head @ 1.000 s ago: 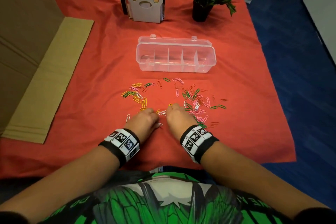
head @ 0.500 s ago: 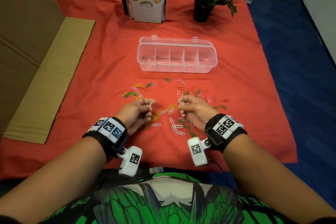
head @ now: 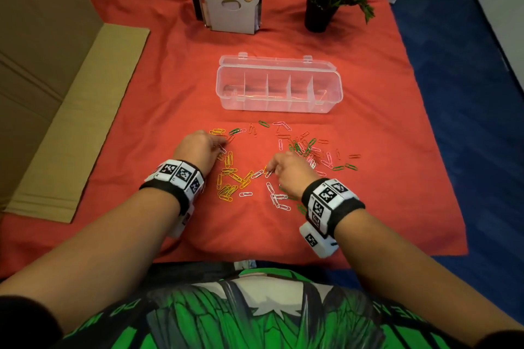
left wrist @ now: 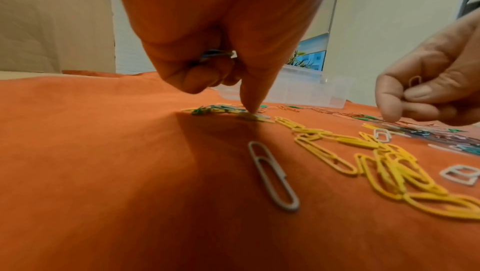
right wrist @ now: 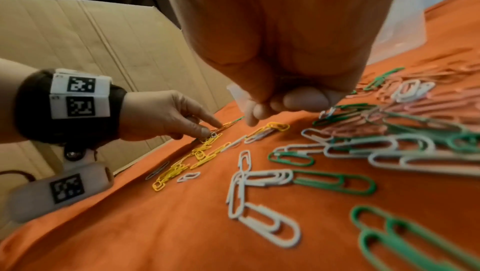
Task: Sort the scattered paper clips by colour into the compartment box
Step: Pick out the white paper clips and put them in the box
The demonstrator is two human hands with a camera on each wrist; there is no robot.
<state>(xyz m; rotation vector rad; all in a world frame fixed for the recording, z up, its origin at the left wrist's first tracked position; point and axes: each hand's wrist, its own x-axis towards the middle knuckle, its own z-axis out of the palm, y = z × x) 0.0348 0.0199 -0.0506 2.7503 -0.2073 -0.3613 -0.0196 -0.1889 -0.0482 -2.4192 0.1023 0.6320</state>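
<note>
Paper clips lie scattered on the red cloth: a yellow bunch [head: 229,181], white ones [head: 279,201], and a green and pink pile [head: 306,147]. The clear compartment box [head: 255,102] stands open behind them. My left hand [head: 219,147] is at the far left of the clips. Its index finger [left wrist: 253,103] presses on a clip, and its curled fingers hold clips [left wrist: 217,54]. My right hand [head: 270,170] is in the middle with fingers curled round a clip [left wrist: 414,81]. Its fingertip [right wrist: 250,120] touches the cloth beside a yellow clip [right wrist: 278,126].
A paw-shaped book stand [head: 231,3] and a potted plant [head: 320,11] stand behind the box. Flat cardboard [head: 76,122] lies along the left side. The cloth's right edge drops to a blue floor [head: 467,122].
Both hands lifted off the cloth with clips pinched, then came down again. The left hand went farther out to the left clips; the right hand lowered onto the middle ones.
</note>
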